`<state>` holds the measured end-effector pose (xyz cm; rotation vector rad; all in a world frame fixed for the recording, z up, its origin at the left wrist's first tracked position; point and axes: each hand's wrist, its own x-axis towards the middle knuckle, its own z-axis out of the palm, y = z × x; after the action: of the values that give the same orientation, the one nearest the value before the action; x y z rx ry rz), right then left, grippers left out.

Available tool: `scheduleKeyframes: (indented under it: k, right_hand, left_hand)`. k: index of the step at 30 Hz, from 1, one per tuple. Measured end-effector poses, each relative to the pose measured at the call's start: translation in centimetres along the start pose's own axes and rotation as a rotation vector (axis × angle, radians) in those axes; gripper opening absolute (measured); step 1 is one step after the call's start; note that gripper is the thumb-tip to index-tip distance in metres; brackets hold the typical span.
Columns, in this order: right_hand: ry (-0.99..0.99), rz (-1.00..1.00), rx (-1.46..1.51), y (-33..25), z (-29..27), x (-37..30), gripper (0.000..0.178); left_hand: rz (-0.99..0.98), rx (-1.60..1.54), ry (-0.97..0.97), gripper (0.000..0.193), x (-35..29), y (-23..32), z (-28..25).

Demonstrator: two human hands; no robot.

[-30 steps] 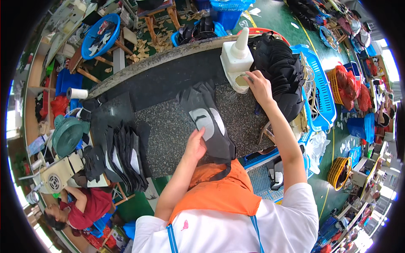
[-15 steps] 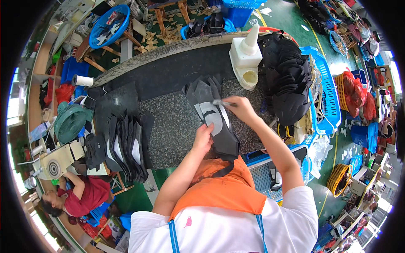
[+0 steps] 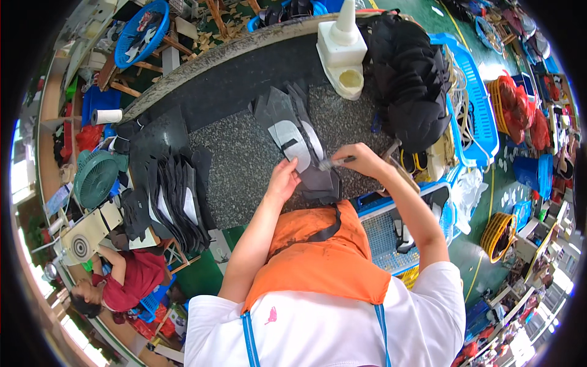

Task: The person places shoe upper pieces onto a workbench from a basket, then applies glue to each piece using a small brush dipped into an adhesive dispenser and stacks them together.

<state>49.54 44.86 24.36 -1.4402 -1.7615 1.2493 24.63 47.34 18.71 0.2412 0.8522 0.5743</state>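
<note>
Just beyond the orange apron, fanned black panels are held over a speckled stone slab, whitish patches facing up. The left hand pinches their edge, thumb on top, its other fingers partly hidden. The right hand pinches a small brush at the panels' darker near end; whether the tip touches, I can't tell. These panels look partway done to me: patches in place, brush at work.

More patched panels stand in a bunched stack at left; a big heap of black pieces sits at right. Which pile is finished isn't clear from here. Past the slab stretches a dark mat, and a white cone-topped bottle stands near the heap, an open cup at its foot.

Farther out are a blue basket, a green fan, a co-worker in dark red beside a cream machine, and red bags off to the right.
</note>
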Motion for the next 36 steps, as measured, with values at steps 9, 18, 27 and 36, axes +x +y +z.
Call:
scheduleKeyframes:
  k: [9, 18, 27, 36]
  right_hand:
    - [-0.194, 0.101, -0.258, -2.8, -0.1, 1.5, 0.020]
    - [0.313, -0.074, -0.356, -4.2, 2.5, 15.3, 0.016]
    - [0.917, 0.292, -0.438, -1.1, -8.7, 10.1, 0.019]
    - [1.030, 0.369, -0.558, -1.2, -8.8, 10.6, 0.019]
  left_hand:
    - [-0.033, -0.089, -0.087, 0.023, -0.3, 1.0, -0.7]
    - [-0.042, 0.047, -0.036, 0.031, -0.7, 1.0, -0.4]
    - [0.436, 0.234, -0.075, 0.050, -3.6, 11.4, 7.6]
    - [0.456, 0.421, -0.180, 0.047, 15.1, 19.8, 14.4]
